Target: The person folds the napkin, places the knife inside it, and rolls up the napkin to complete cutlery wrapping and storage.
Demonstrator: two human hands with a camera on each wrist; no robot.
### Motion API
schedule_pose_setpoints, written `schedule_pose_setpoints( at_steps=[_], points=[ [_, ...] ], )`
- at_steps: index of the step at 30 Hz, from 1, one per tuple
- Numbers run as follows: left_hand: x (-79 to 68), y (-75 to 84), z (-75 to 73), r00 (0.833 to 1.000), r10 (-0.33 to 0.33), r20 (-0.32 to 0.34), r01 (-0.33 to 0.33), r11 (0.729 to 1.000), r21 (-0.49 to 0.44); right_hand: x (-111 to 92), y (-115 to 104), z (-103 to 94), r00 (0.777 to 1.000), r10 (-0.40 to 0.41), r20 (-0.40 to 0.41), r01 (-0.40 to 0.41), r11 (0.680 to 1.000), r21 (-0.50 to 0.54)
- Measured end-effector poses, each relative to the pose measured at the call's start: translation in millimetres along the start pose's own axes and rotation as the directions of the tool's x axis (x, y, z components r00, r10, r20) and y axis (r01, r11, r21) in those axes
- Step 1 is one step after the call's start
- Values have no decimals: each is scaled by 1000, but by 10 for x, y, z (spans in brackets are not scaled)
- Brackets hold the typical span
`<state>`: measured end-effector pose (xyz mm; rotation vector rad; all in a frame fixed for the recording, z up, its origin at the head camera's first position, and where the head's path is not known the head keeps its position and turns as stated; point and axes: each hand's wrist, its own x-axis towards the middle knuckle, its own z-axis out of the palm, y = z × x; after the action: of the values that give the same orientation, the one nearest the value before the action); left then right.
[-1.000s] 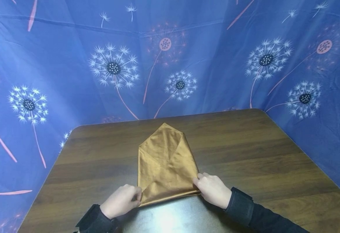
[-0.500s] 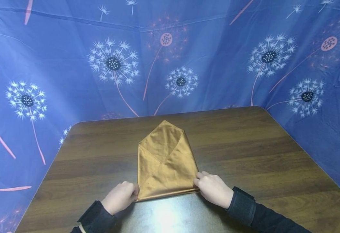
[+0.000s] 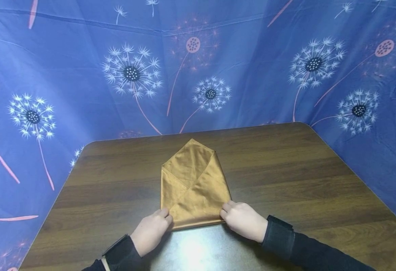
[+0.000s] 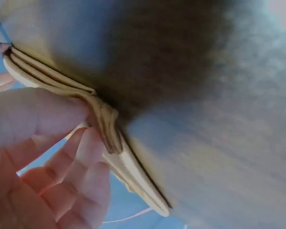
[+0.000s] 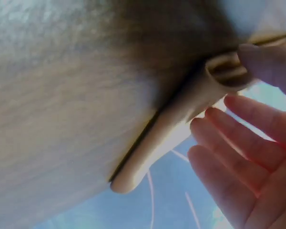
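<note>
A gold satin napkin [image 3: 198, 188], folded to a shape with a pointed far end, lies on the wooden table. Its near edge runs as a thick fold between my hands. At the near left corner my left hand [image 3: 153, 230] pinches this fold; the left wrist view shows the stacked layers [image 4: 105, 121] between thumb and fingers. My right hand [image 3: 244, 221] pinches the near right corner. In the right wrist view the thumb presses the open end of a rolled fold [image 5: 224, 69], with the fingers [image 5: 229, 186] spread on its far side. The napkin's underside is hidden.
The brown wood-grain table [image 3: 286, 177] stretches around the napkin, with a light glare near its front. A blue dandelion-print curtain [image 3: 245, 67] hangs along the back and both sides. Dark sleeves [image 3: 282, 239] cover both wrists.
My left hand has moved from the left corner inward onto the near edge. My right hand has shifted slightly left along the fold. The napkin's near edge lies a little farther away.
</note>
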<state>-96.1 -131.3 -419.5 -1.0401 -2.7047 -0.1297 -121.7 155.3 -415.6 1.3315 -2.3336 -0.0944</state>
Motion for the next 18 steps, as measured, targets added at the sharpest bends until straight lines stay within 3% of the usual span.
schedule_pose_setpoints(
  at_steps=[6, 9, 14, 18],
  points=[
    [51, 26, 9, 999, 17, 40, -17, 1000, -19, 35, -36, 18, 997, -26, 67, 32, 996, -83],
    [103, 41, 19, 999, 26, 42, -27, 999, 18, 57, -40, 32, 996, -46, 79, 54, 993, -103],
    [167, 92, 80, 998, 54, -30, -49, 987, 154, 95, -56, 42, 992, -79, 99, 90, 990, -108],
    [226, 154, 113, 996, 89, -31, -77, 958, 278, 121, -78, 37, 990, -86, 109, 100, 986, -132]
  ],
)
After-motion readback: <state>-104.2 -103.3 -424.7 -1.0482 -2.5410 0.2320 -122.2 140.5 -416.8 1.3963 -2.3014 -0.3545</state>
